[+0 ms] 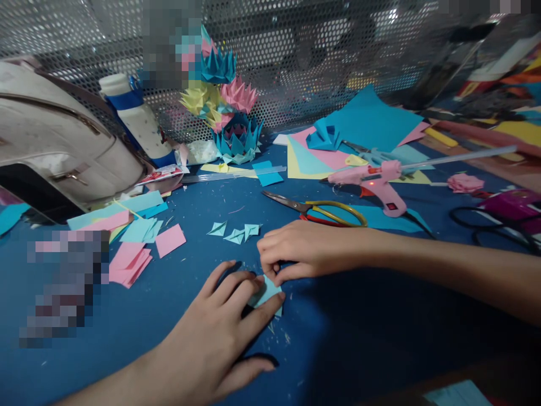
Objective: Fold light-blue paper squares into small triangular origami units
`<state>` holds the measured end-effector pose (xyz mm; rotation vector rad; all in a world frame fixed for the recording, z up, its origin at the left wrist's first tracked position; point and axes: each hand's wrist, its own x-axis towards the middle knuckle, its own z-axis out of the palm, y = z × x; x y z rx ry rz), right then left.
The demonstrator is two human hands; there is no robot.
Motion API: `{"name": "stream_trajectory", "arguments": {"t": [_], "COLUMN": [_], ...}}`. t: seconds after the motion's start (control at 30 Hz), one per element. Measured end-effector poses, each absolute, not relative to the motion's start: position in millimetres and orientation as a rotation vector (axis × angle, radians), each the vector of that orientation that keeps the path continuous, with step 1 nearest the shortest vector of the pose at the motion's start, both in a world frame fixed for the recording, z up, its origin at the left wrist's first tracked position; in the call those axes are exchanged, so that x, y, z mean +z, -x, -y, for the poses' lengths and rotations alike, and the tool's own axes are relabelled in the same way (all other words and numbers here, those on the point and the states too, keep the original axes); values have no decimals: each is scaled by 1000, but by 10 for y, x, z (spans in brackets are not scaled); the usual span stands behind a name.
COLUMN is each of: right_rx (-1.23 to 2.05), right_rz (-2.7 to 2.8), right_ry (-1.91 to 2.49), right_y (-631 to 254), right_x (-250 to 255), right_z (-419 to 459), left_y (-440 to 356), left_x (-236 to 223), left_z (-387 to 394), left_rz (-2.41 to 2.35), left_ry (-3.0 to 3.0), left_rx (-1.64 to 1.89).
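Note:
A small light blue paper square (269, 290) lies on the blue tabletop between my two hands. My left hand (220, 316) is spread over it from the near left, fingers apart, with fingertips resting on the paper. From the right, my right hand (302, 251) has curled fingers pinched at the paper's upper right edge. Part of the sheet is hidden under my fingers. Just beyond sit three folded light blue paper pieces (235, 235). Scissors (313, 211) with red and yellow handles lie past my right hand.
A pink glue gun (380, 183) rests at right, its light glowing. Small pink squares (130, 262) and light blue squares (141, 229) lie left. Behind stand a paper lotus stack (236, 135), a bottle (141, 127), a bag (63, 124) and large paper sheets (372, 124).

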<state>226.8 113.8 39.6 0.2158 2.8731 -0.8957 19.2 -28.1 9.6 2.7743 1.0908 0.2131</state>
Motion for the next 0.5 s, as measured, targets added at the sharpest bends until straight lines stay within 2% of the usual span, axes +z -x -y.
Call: {"name": "stream_trajectory", "arguments": {"t": [0.27,0.5], "right_rx": [-1077,-1127], "right_rz": [-2855,-2890], "right_ry": [-451,-431], "right_y": [-2257,-2248], "right_x": [323,271], "right_z": [-1168,-1216], "left_y": [-185,-205], "left_x": [84,81], "left_z": [313,303], "left_rz": [-1129,-1118], "left_ry": [-2765,-2784], "left_rx": [194,148]}}
